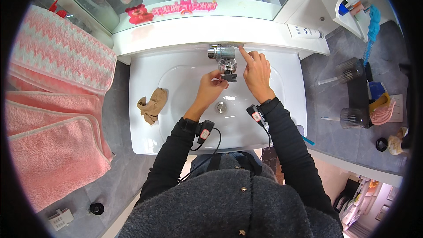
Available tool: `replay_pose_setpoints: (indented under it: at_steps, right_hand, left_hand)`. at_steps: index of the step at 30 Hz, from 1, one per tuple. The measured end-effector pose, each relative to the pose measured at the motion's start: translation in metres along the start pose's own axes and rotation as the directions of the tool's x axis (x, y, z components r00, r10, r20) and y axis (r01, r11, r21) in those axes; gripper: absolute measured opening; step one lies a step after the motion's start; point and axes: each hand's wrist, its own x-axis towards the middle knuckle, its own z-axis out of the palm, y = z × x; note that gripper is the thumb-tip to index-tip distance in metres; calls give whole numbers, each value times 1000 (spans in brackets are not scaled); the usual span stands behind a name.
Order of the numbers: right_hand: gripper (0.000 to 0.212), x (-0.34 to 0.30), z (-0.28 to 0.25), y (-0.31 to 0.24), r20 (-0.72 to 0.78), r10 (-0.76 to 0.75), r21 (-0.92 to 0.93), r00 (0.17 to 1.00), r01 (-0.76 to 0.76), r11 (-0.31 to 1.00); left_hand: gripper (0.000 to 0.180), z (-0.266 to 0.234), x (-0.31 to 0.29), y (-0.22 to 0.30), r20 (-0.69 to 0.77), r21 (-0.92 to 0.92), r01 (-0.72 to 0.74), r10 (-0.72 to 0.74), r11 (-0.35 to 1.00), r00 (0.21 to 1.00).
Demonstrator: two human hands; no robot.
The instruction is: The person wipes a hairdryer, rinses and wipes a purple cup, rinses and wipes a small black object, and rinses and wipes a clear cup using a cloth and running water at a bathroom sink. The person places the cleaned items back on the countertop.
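A chrome faucet (222,53) stands at the back of the white washbasin (145,66). My left hand (209,90) is under its spout, thumb and fingers closed around a small dark grey piece (229,78) at the spout's end. How that piece joins the spout is partly hidden. My right hand (258,76) is to the right of the faucet. Its index finger stretches toward the back, with the tip at the chrome lever (235,45); the other fingers are loosely bent. A crumpled brown cloth (152,105) lies on the basin's left side, apart from both hands.
Pink towels (57,136) hang at the left. A white ledge (189,31) under the mirror runs behind the faucet, with a white tube (305,31) at its right end. Clear cups (352,117) are mounted on the right wall. Cables hang from devices strapped to both my wrists.
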Motion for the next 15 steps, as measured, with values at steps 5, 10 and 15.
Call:
replay_pose_setpoints:
  at_steps: [5, 10, 15]
  right_hand:
    - [58, 10, -11, 6, 58, -30, 36, 998, 28, 999]
    - [62, 21, -30, 10, 247, -67, -86, 967, 91, 992]
    - [67, 21, -32, 6, 318, -34, -140, 947, 83, 987]
  left_hand:
    - [13, -2, -14, 2, -54, -58, -98, 95, 993, 994]
    - [15, -7, -35, 5, 26, 286, -449, 461, 847, 887]
    - [19, -9, -52, 19, 38, 382, -541, 573, 749, 819]
